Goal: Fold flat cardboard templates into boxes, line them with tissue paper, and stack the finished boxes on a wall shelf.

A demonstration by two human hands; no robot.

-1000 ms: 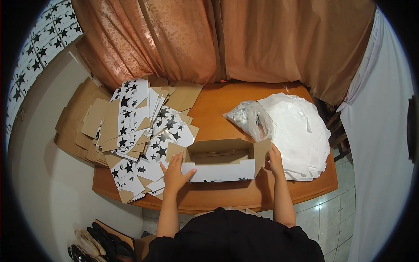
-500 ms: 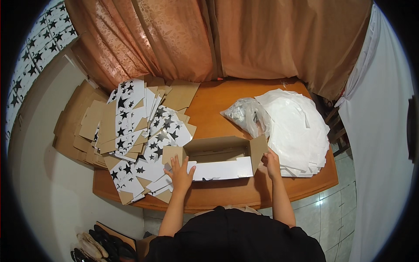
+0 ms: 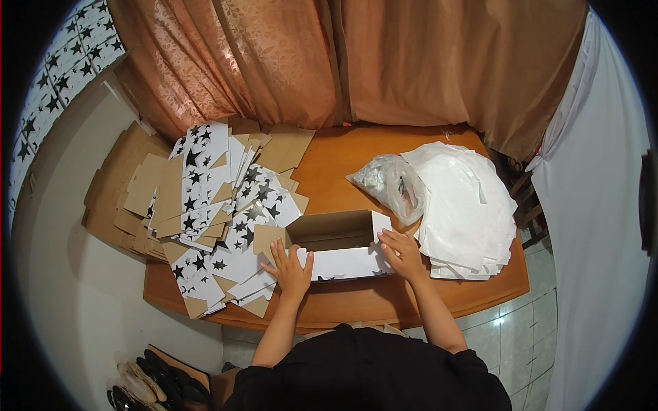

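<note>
An open-topped cardboard box (image 3: 349, 264), brown inside and white with dark stars outside, stands at the table's near side. My left hand (image 3: 291, 274) is open, its fingers spread over the box's left front corner beside the brown left end flap (image 3: 269, 240), which sticks outward. At the other end, the right end piece (image 3: 380, 224) is folded up and shows its white face. My right hand (image 3: 403, 255) curls over that end at the front corner, its fingertips on the top edge. The box's lower right end is hidden behind this hand.
Flat star-printed and brown cardboard pieces (image 3: 257, 192) lie heaped on the left of the wooden table (image 3: 329, 164). A clear plastic bag (image 3: 389, 183) with greyish contents sits behind the box, beside a stack of white paper sheets (image 3: 466, 212). Shoes (image 3: 168, 383) stand at lower left.
My right hand has moved left and swung the right end flap from sticking outward to upright across the box's end. My left hand stays at the left corner, shifted slightly right.
</note>
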